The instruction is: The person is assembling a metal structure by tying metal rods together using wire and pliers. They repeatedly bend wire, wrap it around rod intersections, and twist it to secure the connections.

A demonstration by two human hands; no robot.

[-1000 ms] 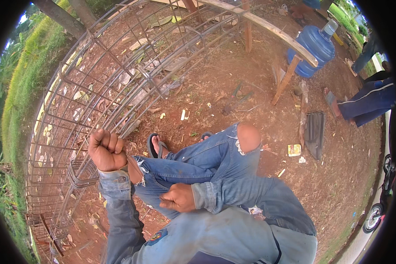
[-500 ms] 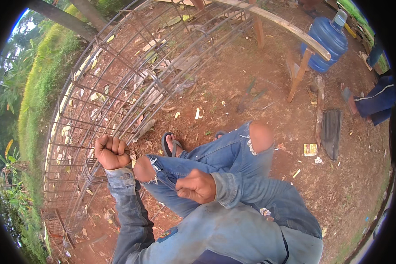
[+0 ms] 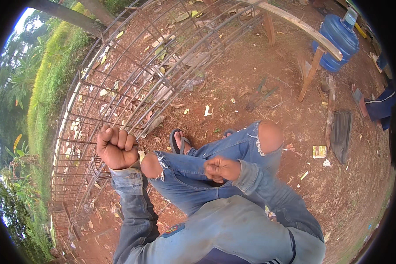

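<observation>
My left hand (image 3: pixel 117 147) is closed in a fist at the near side of a long cage of steel reinforcing bars (image 3: pixel 143 90). Bars pass behind it, and I cannot tell whether its fingers grip one. A bundle of bent metal loops (image 3: pixel 100 169) sits on the cage just below that fist. Over my lap, my right hand (image 3: pixel 221 168) is closed with the fingers pinched together; whatever lies inside is too small or hidden to name. My torn blue jeans (image 3: pixel 189 169) are under it.
A wooden trestle (image 3: pixel 312 33) props the cage's far end. Behind it stands a blue water jug (image 3: pixel 339 42). On the dirt at right lie a dark flat piece (image 3: pixel 341 134), a wooden stick (image 3: pixel 331 103) and a yellow packet (image 3: pixel 319 152). Another person's leg (image 3: pixel 379 107) shows at far right.
My right hand has moved up and to the right, away from my left hand. The left fist stays by the cage and looks slightly larger. The whole view has shifted a little.
</observation>
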